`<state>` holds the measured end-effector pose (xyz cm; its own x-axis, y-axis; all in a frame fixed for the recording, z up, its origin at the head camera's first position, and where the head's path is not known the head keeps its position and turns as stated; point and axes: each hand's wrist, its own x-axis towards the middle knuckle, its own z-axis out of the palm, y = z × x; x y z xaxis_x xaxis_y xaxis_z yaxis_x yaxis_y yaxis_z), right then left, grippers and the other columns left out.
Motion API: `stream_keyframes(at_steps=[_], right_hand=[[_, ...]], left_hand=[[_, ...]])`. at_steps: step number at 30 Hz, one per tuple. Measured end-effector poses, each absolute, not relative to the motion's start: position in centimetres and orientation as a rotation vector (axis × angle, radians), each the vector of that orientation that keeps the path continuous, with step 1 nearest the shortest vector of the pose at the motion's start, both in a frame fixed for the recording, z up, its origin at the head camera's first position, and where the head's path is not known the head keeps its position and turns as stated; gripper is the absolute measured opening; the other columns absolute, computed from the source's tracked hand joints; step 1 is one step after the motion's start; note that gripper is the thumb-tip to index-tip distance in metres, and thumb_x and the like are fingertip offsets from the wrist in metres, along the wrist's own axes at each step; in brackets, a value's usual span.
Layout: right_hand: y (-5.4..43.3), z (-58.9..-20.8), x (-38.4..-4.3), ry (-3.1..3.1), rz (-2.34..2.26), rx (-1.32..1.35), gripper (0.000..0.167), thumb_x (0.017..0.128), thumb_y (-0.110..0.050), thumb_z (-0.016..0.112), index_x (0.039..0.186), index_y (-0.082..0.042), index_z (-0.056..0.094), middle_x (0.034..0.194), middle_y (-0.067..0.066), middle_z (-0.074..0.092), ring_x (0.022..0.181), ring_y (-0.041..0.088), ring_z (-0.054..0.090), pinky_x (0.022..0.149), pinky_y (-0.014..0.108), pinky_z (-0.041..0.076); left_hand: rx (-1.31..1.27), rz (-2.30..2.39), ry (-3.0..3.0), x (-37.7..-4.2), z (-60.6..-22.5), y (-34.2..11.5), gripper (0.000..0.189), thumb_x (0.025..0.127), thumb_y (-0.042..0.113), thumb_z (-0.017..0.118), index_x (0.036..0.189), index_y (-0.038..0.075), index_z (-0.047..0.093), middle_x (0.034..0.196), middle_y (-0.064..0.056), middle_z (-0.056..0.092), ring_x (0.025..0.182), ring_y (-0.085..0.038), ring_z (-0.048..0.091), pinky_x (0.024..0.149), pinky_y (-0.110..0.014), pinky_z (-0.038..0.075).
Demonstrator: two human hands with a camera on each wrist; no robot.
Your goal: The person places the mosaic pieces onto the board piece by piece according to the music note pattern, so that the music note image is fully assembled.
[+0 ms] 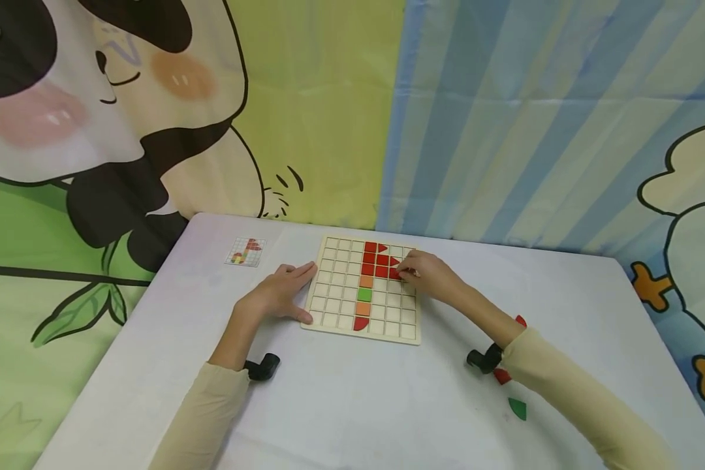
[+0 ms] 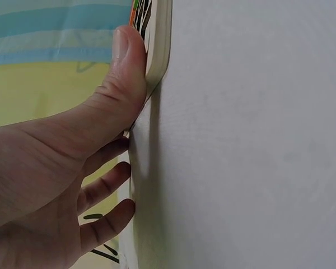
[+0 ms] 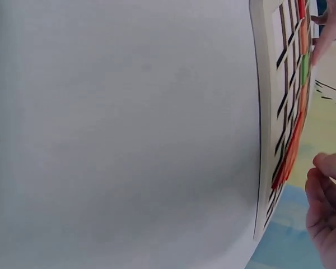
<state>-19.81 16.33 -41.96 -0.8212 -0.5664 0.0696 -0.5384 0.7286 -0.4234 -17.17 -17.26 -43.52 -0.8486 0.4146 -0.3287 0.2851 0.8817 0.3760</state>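
A pale wooden grid board [image 1: 337, 307] lies on the table. Red squares [image 1: 369, 257] and red triangles [image 1: 394, 261] fill cells near its top; below them runs a column of an orange square [image 1: 366, 281], a green square [image 1: 365, 295], another orange square and a red rounded piece [image 1: 361, 323]. My left hand [image 1: 279, 292] rests along the board's left edge, fingers extended, thumb [image 2: 129, 61] against its near corner. My right hand [image 1: 429, 274] is at the right end of the red row, bent fingertips together [image 3: 316, 162]. Whether they hold a piece is hidden.
A small pattern card [image 1: 245, 252] lies left of the board. Loose red pieces [image 1: 502, 376] sit partly hidden beneath my right forearm, with a green quarter-round piece [image 1: 517, 408] nearer me. Black wrist mounts [image 1: 262, 367] stick out from both wrists. A printed cloth hangs behind the table.
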Motion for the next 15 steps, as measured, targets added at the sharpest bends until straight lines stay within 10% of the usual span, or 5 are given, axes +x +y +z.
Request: stream_keyframes(at_steps=[15], right_hand=[[24.3,-41.4,-13.5,2.878,-0.731,-0.764,0.020,0.086,-0.009,0.071,0.106,-0.004,0.072,0.092,0.001,0.070,0.079,0.010,0.061,0.066,0.022,0.052]], left_hand=[[0.505,0.435,2.651,-17.2,-43.6,-17.2,0.114,0.068,0.048,0.082,0.157,0.020,0.016,0.165,0.004,0.015,0.145,-0.030,0.024,0.109,-0.054,0.037]])
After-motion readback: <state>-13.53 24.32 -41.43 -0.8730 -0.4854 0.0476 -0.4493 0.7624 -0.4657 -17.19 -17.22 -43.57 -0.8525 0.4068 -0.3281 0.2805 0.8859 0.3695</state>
